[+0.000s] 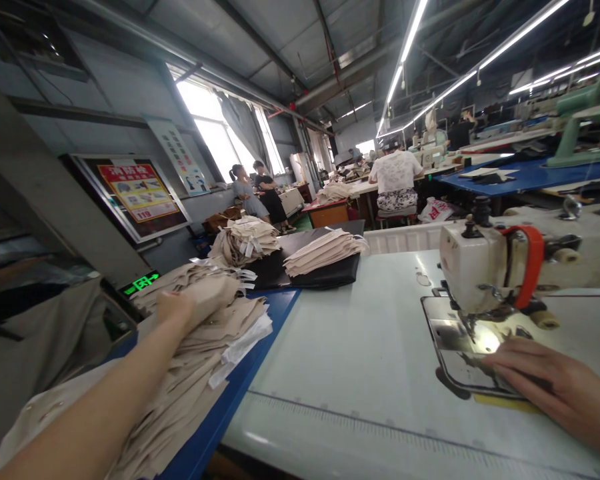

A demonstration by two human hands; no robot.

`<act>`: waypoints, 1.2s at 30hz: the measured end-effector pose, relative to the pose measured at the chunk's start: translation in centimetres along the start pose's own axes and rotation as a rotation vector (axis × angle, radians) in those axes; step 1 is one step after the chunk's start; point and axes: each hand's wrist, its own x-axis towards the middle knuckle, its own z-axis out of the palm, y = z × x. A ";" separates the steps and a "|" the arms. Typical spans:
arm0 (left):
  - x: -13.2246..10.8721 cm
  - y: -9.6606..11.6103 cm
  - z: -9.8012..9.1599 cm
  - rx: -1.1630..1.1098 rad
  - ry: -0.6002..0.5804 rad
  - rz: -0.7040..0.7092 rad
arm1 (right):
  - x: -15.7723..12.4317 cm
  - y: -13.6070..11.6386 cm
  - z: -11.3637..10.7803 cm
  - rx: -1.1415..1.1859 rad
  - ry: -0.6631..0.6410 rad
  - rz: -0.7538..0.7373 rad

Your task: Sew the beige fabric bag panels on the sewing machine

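My left hand (177,308) reaches out to the left and is closed on a beige fabric piece (211,293) at the top of a big stack of beige cut pieces (200,360). My right hand (540,377) lies flat, fingers stretched, on the metal plate (447,333) of the white sewing machine (485,267), just in front of the needle. Nothing shows in the right hand.
A pale sewing table (360,353) with a blue side board (220,413) holds more beige stacks (325,250) on a black cloth (330,275). Farther off, a seated person (396,177) faces away and two people (255,193) stand by the window. Other machines line the right.
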 end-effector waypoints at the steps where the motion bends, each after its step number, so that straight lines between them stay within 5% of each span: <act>1: 0.4 0.7 -0.7 -0.016 0.093 -0.059 | 0.0 0.0 0.0 0.002 0.007 0.002; 3: 1.0 2.4 -2.2 -0.045 0.265 -0.131 | 0.0 0.0 0.1 0.007 0.023 0.012; 6: 1.6 5.5 -4.6 -0.089 0.413 -0.048 | 0.0 -0.1 0.1 0.018 0.023 0.012; 10: 0.9 9.8 -7.7 -0.128 0.518 0.126 | 0.4 -0.5 -0.3 0.046 -0.024 0.043; 13: -2.2 13.1 -8.5 -0.153 0.523 0.313 | 0.7 -0.9 -0.5 0.078 -0.073 0.069; 16: -8.5 16.2 -6.8 -0.147 0.251 0.549 | 1.0 -1.1 -0.6 0.105 -0.102 0.084; 19: -16.4 18.1 -2.6 -0.159 -0.305 0.685 | 1.0 -1.3 -0.7 0.102 -0.103 0.079; 22: -22.4 18.4 2.0 -0.339 -0.694 0.645 | 1.0 -2.0 -0.9 0.091 -0.080 0.003; 24: -24.1 18.3 4.1 -0.511 -0.858 0.555 | 1.2 -2.7 -1.0 0.087 -0.099 -0.045; 29: -24.3 18.7 5.3 -0.648 -0.980 0.483 | 2.0 -4.2 -0.4 0.013 -0.096 -0.170; 36: -27.7 19.5 4.9 -0.582 -0.981 0.746 | 3.2 -5.1 0.9 -0.147 -0.184 -0.128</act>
